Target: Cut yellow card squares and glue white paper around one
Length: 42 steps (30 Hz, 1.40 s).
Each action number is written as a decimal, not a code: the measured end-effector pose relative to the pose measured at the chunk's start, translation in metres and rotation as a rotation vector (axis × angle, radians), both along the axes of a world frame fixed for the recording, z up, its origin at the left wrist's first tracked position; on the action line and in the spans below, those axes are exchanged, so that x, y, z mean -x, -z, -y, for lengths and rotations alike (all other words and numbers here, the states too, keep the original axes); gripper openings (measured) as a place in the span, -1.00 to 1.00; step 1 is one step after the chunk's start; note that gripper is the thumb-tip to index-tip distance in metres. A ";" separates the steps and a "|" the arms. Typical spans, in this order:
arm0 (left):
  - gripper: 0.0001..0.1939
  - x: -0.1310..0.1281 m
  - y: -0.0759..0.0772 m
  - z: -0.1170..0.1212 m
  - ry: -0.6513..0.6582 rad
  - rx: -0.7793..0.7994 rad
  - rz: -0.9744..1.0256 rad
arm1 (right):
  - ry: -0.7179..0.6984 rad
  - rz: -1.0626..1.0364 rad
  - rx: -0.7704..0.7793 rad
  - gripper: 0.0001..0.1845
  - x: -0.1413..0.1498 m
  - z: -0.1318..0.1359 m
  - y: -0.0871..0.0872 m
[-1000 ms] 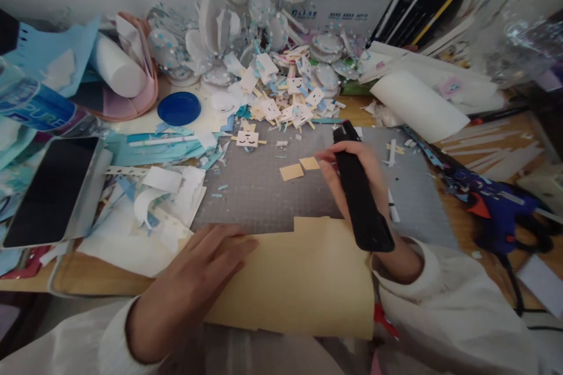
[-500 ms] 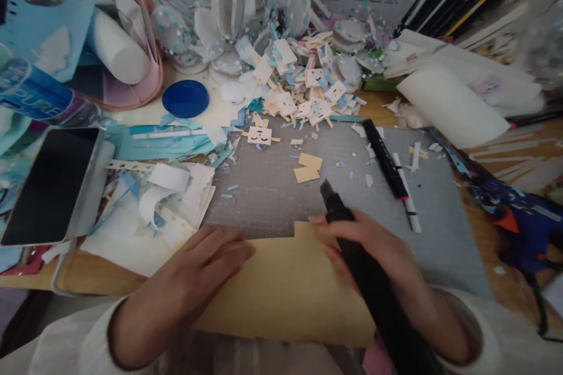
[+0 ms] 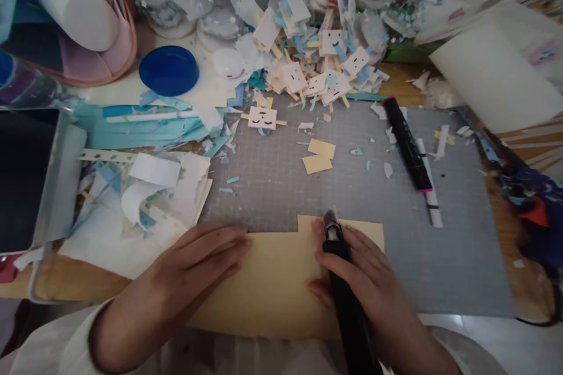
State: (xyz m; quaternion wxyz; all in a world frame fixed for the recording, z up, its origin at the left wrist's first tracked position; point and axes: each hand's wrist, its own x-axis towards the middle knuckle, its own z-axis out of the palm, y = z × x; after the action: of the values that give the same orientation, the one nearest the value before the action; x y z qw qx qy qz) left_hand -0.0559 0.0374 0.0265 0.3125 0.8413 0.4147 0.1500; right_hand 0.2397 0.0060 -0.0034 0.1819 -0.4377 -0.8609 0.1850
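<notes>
Two hands, one yellow sheet, one black tool.
The left hand [image 3: 171,284] grips nothing, its fingers laid nearly flat on the left part of the yellow sheet [image 3: 272,287]; the right hand [image 3: 373,290] has its fingers closed around the black tool [image 3: 345,299], tip pointing away from the person, over the sheet's right part. The sheet looks light, stiffer than tissue yet easily bent or creased, so spread fingers near its edges should steady it best; the tool seems rigid, best held along its barrel. Just beyond the right fingers, two small yellow pieces [image 3: 317,164] lie on the grey cutting mat [image 3: 453,258]; farther out to their right, a black marker [image 3: 407,143] rests by a white pen [image 3: 433,205].
</notes>
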 end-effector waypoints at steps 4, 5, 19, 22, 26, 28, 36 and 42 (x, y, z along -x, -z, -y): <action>-0.54 0.001 0.000 -0.002 -0.020 0.008 0.016 | 0.020 0.014 -0.011 -0.76 0.004 0.002 -0.002; -0.55 0.001 0.000 -0.002 -0.037 0.014 0.018 | 0.023 0.014 -0.019 -0.76 0.006 0.001 -0.002; -0.62 0.003 -0.001 -0.011 -0.025 0.049 0.003 | 0.055 -0.040 -0.015 -0.79 0.010 -0.004 -0.002; -0.65 0.005 0.001 -0.013 0.019 0.010 0.021 | 0.089 -0.109 0.003 -0.76 0.010 -0.002 0.001; -0.67 0.004 0.000 -0.015 0.005 -0.038 0.048 | 0.388 -0.404 -0.004 -0.71 0.007 0.003 0.010; -0.71 0.001 -0.004 -0.018 -0.024 -0.072 0.080 | 0.544 -0.618 -0.013 -0.71 0.004 0.002 0.012; -0.84 -0.005 -0.031 -0.028 -0.092 -0.068 0.181 | 0.810 -0.924 -0.225 -0.66 -0.015 -0.009 -0.011; -0.88 0.005 -0.049 -0.030 -0.271 0.042 0.280 | 0.884 -0.692 -0.313 -0.70 -0.034 -0.007 -0.010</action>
State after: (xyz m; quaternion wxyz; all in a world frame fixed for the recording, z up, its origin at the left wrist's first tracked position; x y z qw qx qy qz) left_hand -0.0605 0.0677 0.0751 0.3616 0.7421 0.4797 0.2974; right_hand 0.2733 0.0129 0.0065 0.5749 -0.6377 -0.5039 0.0941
